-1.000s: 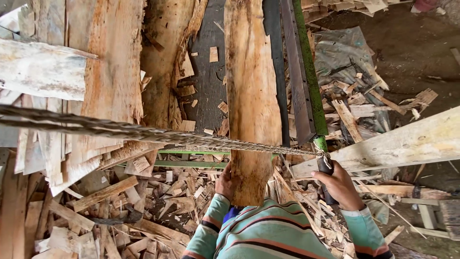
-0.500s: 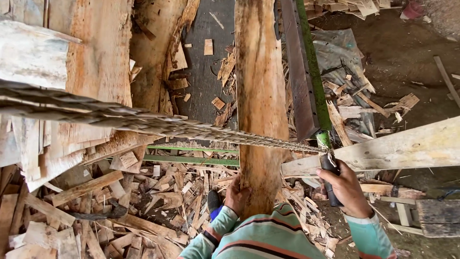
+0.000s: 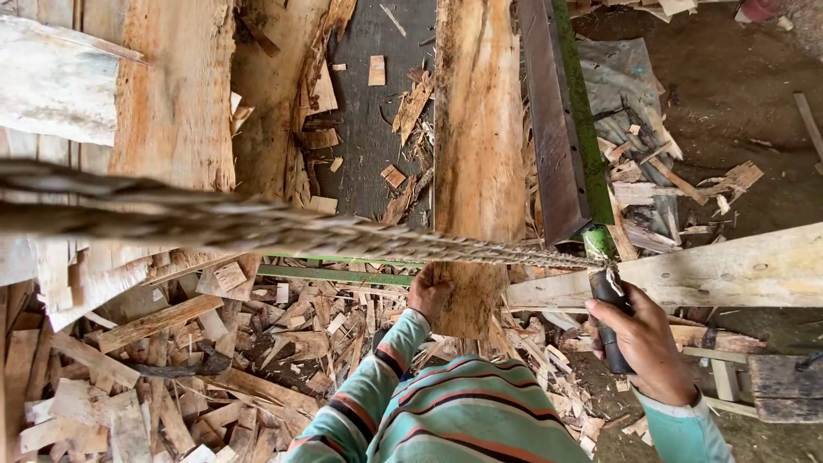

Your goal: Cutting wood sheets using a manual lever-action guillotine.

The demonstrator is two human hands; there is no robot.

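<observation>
A long rough wooden plank runs away from me, its near end at my chest. My left hand grips the left edge of that near end. My right hand is closed around a dark handle at the foot of a green metal rail. A thick twisted rope stretches from the left edge across the plank to the handle. My sleeves are striped teal, orange and dark blue.
Wide sawn slabs lie at the left. Offcuts and splinters litter the floor below. A pale board lies crosswise at the right. A dark steel beam runs beside the rail. Bare dirt floor is at the right.
The view has shifted left, so the plank and rail now sit further right. Both hands have kept their grips on the plank end and the handle.
</observation>
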